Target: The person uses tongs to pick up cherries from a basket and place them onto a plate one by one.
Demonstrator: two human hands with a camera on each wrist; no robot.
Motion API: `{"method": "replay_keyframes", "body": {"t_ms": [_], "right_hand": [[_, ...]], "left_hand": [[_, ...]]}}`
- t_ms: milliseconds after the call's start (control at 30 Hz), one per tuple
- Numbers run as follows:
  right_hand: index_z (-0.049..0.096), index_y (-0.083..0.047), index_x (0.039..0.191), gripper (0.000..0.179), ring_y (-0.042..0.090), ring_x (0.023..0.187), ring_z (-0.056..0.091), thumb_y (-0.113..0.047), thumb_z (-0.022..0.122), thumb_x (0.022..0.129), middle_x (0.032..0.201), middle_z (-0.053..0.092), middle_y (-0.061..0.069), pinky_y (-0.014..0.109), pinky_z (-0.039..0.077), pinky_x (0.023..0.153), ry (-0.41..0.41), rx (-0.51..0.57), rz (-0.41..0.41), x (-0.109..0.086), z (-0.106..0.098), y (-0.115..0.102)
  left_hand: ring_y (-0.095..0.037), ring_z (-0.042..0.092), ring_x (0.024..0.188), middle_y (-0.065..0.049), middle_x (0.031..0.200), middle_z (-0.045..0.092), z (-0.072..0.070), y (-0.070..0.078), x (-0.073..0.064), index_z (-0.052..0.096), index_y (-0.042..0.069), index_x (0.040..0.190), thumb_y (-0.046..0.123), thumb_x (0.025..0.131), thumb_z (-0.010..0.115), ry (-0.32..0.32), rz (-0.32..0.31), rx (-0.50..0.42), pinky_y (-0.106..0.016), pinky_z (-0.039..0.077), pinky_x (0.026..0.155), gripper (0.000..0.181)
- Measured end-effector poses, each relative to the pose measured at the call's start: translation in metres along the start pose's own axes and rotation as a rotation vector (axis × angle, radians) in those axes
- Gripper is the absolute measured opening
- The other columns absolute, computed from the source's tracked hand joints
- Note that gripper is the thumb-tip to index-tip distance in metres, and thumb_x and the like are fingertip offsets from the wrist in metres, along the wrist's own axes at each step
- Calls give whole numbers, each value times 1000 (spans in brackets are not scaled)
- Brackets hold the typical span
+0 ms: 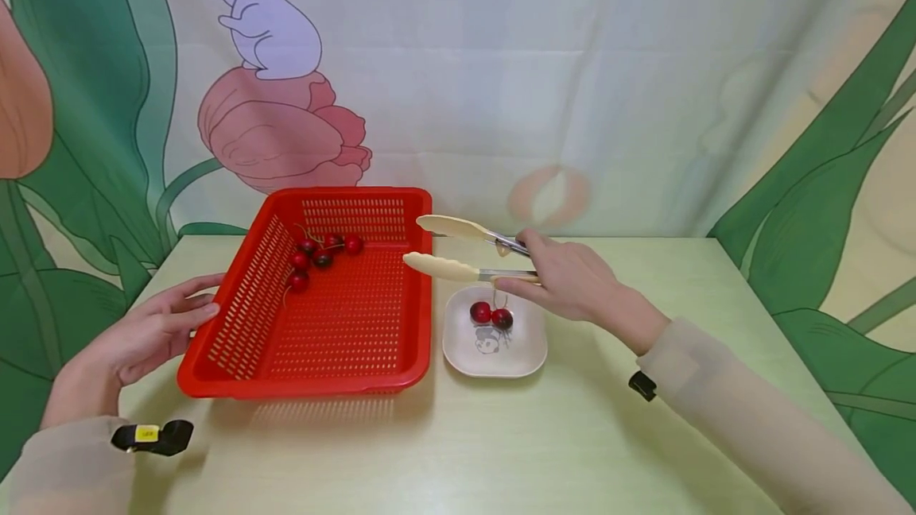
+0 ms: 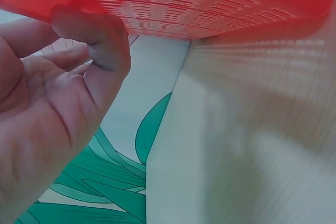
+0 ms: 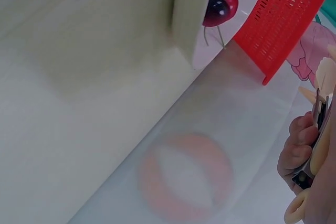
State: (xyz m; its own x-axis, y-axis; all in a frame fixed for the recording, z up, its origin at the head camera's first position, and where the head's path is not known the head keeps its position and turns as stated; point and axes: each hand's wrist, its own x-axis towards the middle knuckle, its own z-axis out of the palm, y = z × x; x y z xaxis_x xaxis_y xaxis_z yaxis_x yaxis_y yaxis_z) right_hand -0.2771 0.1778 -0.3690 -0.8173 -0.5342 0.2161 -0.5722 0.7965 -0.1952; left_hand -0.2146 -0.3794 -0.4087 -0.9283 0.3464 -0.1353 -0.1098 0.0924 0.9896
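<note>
The right hand (image 1: pixel 576 276) clamps its fingers round spread tongs (image 1: pixel 444 267) and the left hand (image 1: pixel 153 328) apparently grips the red basket (image 1: pixel 308 389), so I'd steady it and nip softly at cherries (image 1: pixel 299 261) clustered toward its far left or paired on the white dish (image 1: pixel 460 354).

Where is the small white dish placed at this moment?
In the head view, the white dish stands on the table just right of the red basket, a little below the tongs in the right hand.
</note>
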Motion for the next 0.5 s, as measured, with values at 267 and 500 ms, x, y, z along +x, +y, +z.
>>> {"method": "replay_keyframes", "body": {"t_ms": [267, 500], "right_hand": [[47, -18, 115, 65, 17, 54, 48, -79, 51, 91, 70, 52, -2, 33, 40, 49, -30, 40, 19, 17, -4, -13], [49, -19, 113, 62, 16, 59, 50, -76, 53, 91, 77, 53, -4, 32, 41, 51, -44, -1, -56, 33, -2, -25]], "left_hand": [[-22, 70, 107, 4, 130, 63, -2, -2, 1, 39, 30, 142, 8, 109, 47, -7, 2, -25, -42, 60, 86, 41], [-21, 70, 106, 6, 129, 63, -1, -2, 1, 40, 31, 142, 8, 109, 48, 8, -1, -50, -42, 60, 86, 41]]}}
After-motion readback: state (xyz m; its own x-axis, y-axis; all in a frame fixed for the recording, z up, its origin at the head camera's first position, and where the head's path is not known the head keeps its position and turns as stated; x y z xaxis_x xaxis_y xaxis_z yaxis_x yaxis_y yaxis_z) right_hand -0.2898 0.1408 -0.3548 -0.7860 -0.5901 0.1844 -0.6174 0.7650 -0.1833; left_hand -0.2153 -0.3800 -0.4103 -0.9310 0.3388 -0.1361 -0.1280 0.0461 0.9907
